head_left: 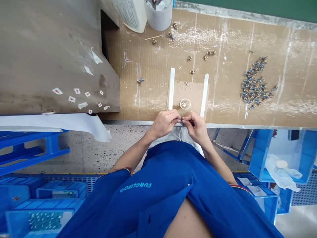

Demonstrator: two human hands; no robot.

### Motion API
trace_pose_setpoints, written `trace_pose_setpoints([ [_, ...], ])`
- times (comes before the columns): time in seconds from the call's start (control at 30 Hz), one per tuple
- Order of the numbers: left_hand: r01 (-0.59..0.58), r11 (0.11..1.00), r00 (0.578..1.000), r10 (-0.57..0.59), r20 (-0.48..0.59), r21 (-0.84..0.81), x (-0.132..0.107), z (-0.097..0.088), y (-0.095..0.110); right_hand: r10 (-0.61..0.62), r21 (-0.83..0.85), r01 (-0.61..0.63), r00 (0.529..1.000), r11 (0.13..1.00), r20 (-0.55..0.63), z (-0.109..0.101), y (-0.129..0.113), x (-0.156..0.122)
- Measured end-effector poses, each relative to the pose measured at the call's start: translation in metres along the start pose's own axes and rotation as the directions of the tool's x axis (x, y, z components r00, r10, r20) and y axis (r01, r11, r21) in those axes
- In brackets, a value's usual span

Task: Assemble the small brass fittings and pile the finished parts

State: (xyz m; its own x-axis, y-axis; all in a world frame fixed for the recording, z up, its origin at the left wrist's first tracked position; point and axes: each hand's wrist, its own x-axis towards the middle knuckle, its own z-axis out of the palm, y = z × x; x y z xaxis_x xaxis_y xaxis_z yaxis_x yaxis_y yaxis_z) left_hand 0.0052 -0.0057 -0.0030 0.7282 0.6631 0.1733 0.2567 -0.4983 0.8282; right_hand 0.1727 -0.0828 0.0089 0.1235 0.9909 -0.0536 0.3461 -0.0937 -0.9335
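At the front edge of the cardboard-covered table (153, 96), my left hand (165, 123) and my right hand (196, 125) meet with fingertips pinched together. Between them is a tiny dark and brassy metal part (182, 118), mostly covered by the fingers. Just beyond the hands lies a small round clear ring or lid (185, 104) on a cardboard patch (193, 94) taped down with white strips. Farther right is a heap of small metal parts (257, 84) in brass and blue.
Loose small parts (189, 58) lie scattered behind the patch, near a thin wooden stick (153, 37). A white tub (159, 15) and a bottle (132, 15) stand at the back. A grey metal housing (59, 59) fills the left. Blue crates (262, 155) sit below, right and left.
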Motion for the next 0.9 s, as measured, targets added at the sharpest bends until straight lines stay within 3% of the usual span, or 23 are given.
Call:
trace_pose_setpoints([
  [0.17, -0.007, 0.999, 1.000, 0.005, -0.030, -0.045, 0.0003, -0.0009, 0.0016, -0.021, 0.064, 0.024, 0.999, 0.998, -0.046, 0.0013, 0.0015, -0.0007],
  [0.43, 0.007, 0.997, 0.999, -0.010, -0.037, -0.080, 0.0022, -0.0066, 0.0009, 0.152, 0.266, -0.150, 0.988, 0.952, 0.011, -0.0071, 0.0021, 0.0009],
  [0.7, -0.009, 0.997, 0.999, 0.007, -0.037, -0.074, 0.0002, -0.0013, -0.0004, 0.088, 0.182, -0.100, 0.993, 0.978, 0.073, -0.0074, 0.0024, 0.0026],
  [0.9, 0.052, 0.996, 0.999, -0.051, 0.009, -0.076, 0.0027, 0.0020, 0.0000, 0.035, 0.137, -0.038, 0.999, 0.990, 0.026, -0.0005, 0.0031, 0.0012],
])
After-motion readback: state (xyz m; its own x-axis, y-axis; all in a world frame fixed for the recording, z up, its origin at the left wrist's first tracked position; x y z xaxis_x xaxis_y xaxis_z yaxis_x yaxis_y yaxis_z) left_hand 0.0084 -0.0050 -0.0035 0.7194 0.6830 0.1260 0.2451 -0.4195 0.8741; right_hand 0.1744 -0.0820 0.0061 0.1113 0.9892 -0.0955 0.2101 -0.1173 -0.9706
